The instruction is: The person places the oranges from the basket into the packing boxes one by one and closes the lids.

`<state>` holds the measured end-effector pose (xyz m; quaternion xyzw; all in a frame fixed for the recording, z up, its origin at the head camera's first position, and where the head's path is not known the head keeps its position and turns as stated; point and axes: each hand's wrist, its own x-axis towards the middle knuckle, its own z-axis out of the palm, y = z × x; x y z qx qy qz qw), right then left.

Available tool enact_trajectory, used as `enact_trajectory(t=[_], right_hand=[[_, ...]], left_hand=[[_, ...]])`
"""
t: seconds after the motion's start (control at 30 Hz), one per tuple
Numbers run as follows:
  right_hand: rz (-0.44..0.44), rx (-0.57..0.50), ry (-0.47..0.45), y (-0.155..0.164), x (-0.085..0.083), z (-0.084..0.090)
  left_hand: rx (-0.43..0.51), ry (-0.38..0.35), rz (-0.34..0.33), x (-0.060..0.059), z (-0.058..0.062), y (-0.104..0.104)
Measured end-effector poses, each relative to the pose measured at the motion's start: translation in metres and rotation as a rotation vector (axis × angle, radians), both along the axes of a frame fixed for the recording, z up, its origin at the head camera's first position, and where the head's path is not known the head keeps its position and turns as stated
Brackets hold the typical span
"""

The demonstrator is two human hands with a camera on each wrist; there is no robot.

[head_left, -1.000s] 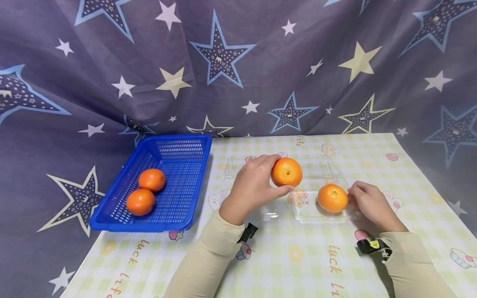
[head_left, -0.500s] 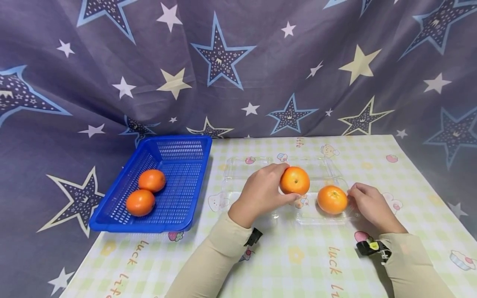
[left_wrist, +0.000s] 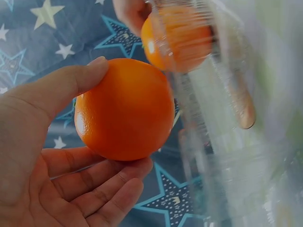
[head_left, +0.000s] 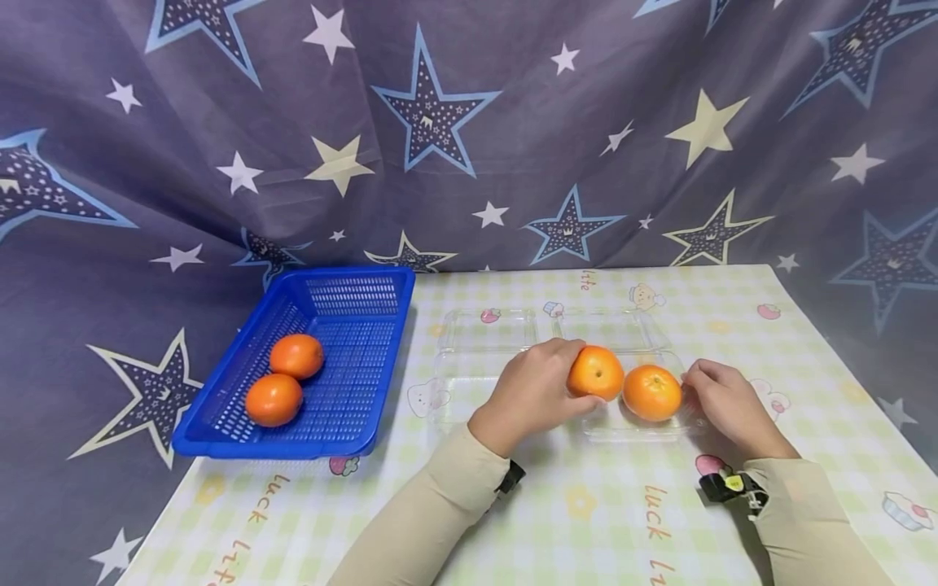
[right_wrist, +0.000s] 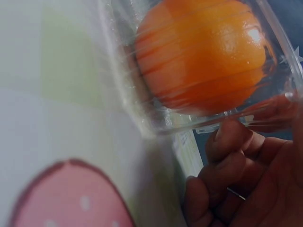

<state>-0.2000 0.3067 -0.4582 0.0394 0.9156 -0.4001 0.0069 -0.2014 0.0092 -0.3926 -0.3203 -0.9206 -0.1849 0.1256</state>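
We've got the left hand point(head_left: 533, 391) with its grip wrapped round an orange point(head_left: 595, 372), thumb on top and fingers underneath, holding it just inside the clear tray point(head_left: 484, 334) on the desk point(head_left: 586, 505). It sits right beside a second orange point(head_left: 652, 392) already in the tray; can't really tell if the two touch. The right hand point(head_left: 721, 403) pinches the tray's right edge, fingers curled on the rim. The wrist views are pretty blurry, and the plastic smears everything behind it. Over on the left, a blue basket point(head_left: 352, 285) holds two more oranges point(head_left: 284, 378). The star curtain point(head_left: 469, 122) hides whatever's behind.
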Motion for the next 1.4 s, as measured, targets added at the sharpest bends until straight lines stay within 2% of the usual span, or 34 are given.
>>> enact_trajectory(t=[0.27,0.73,0.83,1.0,1.1,1.4], right_hand=[[0.003,-0.007,0.002,0.000,0.000,-0.001],[-0.004,-0.005,0.006,-0.001,0.001,-0.002],[-0.006,-0.007,0.006,-0.001,0.001,-0.002],[-0.007,-0.008,0.010,-0.001,0.001,-0.002],[-0.004,-0.007,0.016,0.000,0.001,-0.003],[-0.001,-0.008,0.023,0.001,0.000,-0.002]], left_hand=[[-0.020,-0.012,0.005,0.000,-0.010,0.006],[-0.108,-0.022,0.038,0.002,-0.024,0.014],[-0.127,0.003,0.040,0.002,-0.026,0.015],[-0.169,0.090,0.047,0.001,-0.030,0.017],[-0.185,0.108,0.059,0.002,-0.031,0.018],[-0.253,0.064,0.082,0.003,-0.029,0.019]])
